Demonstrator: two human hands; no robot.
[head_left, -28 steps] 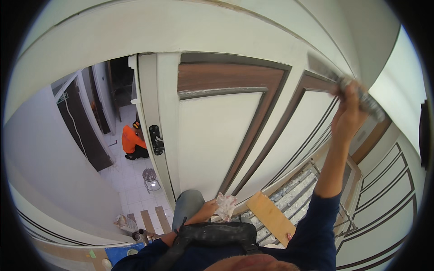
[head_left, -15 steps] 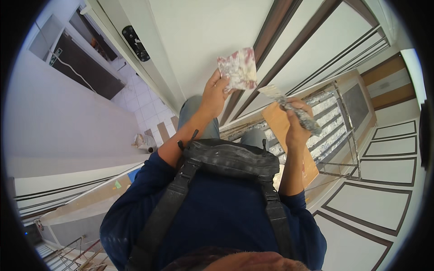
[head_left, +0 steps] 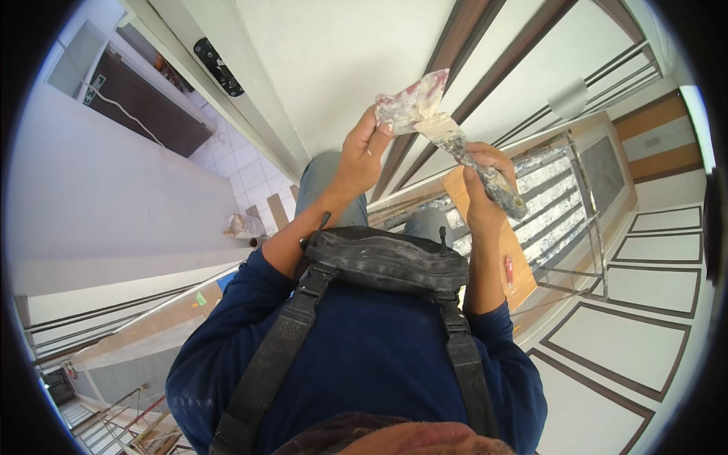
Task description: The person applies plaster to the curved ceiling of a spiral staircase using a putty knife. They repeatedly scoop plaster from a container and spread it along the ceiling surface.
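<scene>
Scraper (head_left: 455,145): in the right hand (head_left: 484,208), raised in front of the chest, handle end low and to the right, blade pointing up-left. Blade and handle are both coated with pale and grey residue. Right hand is closed round the handle, thumb on the near side, fingers curled over the top.

Left hand (head_left: 364,152): pinches a smeared sheet (head_left: 409,102), white over pinkish red, by its lower left corner between thumb and fingers.

Change against 0.5 s ago: blade and sheet are then apart, blade just to the lower right; now the blade meets the sheet at its lower right edge. Sheet is then nearly square to the camera; now it is tilted, one corner up and to the right. Against 0.9 s ago: right arm is then stretched up toward the upper right of the panelling, sheet low by the knee; both hands are now together.

Surroundings: black bag (head_left: 387,254) across the chest, below the hands. Wooden board (head_left: 519,265) beside the right forearm, on a slatted platform (head_left: 546,205); a red object (head_left: 509,271) on the board, now in clear sight. White door (head_left: 326,68) beyond the hands, black lock plate (head_left: 218,67) at its left.
</scene>
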